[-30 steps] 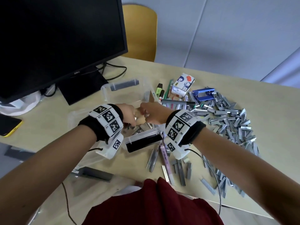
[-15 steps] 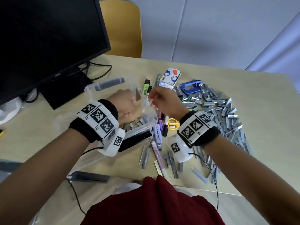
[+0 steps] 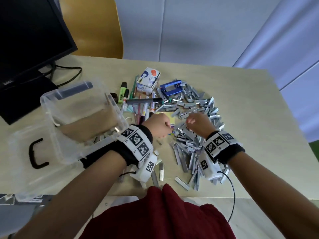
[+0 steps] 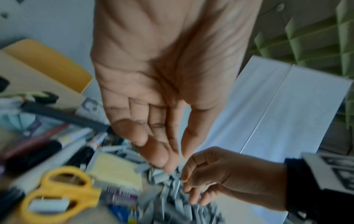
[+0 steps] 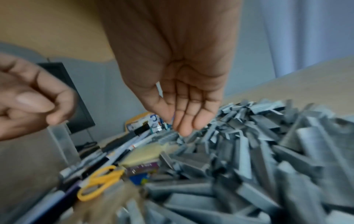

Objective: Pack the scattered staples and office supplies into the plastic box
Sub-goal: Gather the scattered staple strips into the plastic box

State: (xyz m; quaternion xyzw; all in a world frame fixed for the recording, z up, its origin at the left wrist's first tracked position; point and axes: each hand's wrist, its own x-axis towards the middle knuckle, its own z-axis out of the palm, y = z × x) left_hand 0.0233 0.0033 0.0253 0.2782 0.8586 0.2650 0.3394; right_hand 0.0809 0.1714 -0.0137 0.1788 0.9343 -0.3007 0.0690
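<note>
Left hand: the left hand (image 3: 159,125) is seen over the near-left edge of the staple pile, just right of the box; fingers are extended downward and loosely together, nothing is held (image 4: 162,106). Fingertips are at the staples; contact cannot be told through the blur.
Right hand: the right hand (image 3: 198,124) is held over the middle of the pile, apart from the left; fingers are straight and relaxed, pointing down, palm bare (image 5: 184,97). Nothing is gripped.
Staples: a grey heap of staple strips (image 3: 193,118) is spread on the table (image 3: 250,109), right of the box; loose strips are scattered toward the near edge.
Plastic box: the clear plastic box (image 3: 57,121) is set left of the hands, open-topped; some staple strips are seen at its near inner corner. Its clear lid (image 3: 25,161) with a black handle is lying at the near left.
Other supplies: pens and markers (image 3: 143,107), a green highlighter (image 3: 122,92), a blue hole punch (image 3: 171,87), a small printed carton (image 3: 148,80), yellow sticky notes (image 4: 116,171) and yellow-handled scissors (image 4: 57,195) are noted between box and pile.
Background: a dark monitor (image 3: 25,40) and yellow chair (image 3: 91,26) are recorded beyond the table.
</note>
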